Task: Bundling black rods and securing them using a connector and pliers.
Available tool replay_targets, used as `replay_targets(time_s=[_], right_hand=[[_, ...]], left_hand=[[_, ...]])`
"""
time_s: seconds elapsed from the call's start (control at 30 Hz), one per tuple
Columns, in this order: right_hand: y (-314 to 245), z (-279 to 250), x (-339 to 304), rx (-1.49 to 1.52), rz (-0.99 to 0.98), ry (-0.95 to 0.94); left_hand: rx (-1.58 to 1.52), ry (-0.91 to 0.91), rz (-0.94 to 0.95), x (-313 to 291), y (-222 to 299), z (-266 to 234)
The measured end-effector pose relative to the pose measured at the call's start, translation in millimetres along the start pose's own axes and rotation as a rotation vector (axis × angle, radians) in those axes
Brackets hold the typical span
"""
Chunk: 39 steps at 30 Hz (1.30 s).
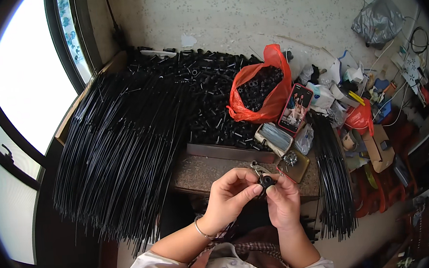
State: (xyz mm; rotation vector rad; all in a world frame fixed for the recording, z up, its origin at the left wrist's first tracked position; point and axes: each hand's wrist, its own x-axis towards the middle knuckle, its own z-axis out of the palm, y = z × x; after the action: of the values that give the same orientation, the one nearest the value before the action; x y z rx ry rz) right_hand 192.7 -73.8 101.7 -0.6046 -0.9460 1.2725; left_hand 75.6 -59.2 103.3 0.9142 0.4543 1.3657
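In front of my body, above the table's near edge, both hands pinch a small black round part (266, 181) with a hole through its middle. My left hand (232, 193), with a bangle at its wrist, grips it between thumb and fingers from the left. On its other side my right hand (284, 199) presses thumb and fingertips against it. The fingers partly cover the part, so its full shape is hidden. Just beyond the fingertips lies a metal piece (258, 167), and beside it a shallow tray (299, 169) bears a cluster of small metal bits (290, 158).
Long thin black rods (119, 152) hang over the table's left edge, and another bundle (332, 180) hangs at right. Black fittings (210, 88) are heaped at the back. A red plastic bag (281, 77) holds black rings. A phone (295, 107) leans near a box of strips (276, 138).
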Motion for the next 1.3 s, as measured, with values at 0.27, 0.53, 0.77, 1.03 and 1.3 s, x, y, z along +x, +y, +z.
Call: replay_targets(time_s=[0.27,0.53,0.77,1.03,1.3], right_hand=[[-11.1,3.7,-1.8,-0.421,-0.118,-0.068],[-3.6,3.5,-0.9,-0.324,-0.043,-0.169],[13.1,0.2,6.1,-0.157,-0.079,-0.209],[-12.4,14.6,-3.2,-0.67,-0.151,-0.12],[-36.5,25.9,4.0,-1.397,-0.795,-0.302]], left_hand=[[0.141,-0.105,0.05,-1.8,7.3,-6.1],[0.354,-0.169,0.169,-10.0,7.7,-14.1],[0.708,-0.342,0.344,-3.3,10.6,-21.1],[-0.01,-0.494,-0.329,-14.8,17.5,-24.5],[0.346,-0.253,0.101,-10.4,9.1,-22.6]])
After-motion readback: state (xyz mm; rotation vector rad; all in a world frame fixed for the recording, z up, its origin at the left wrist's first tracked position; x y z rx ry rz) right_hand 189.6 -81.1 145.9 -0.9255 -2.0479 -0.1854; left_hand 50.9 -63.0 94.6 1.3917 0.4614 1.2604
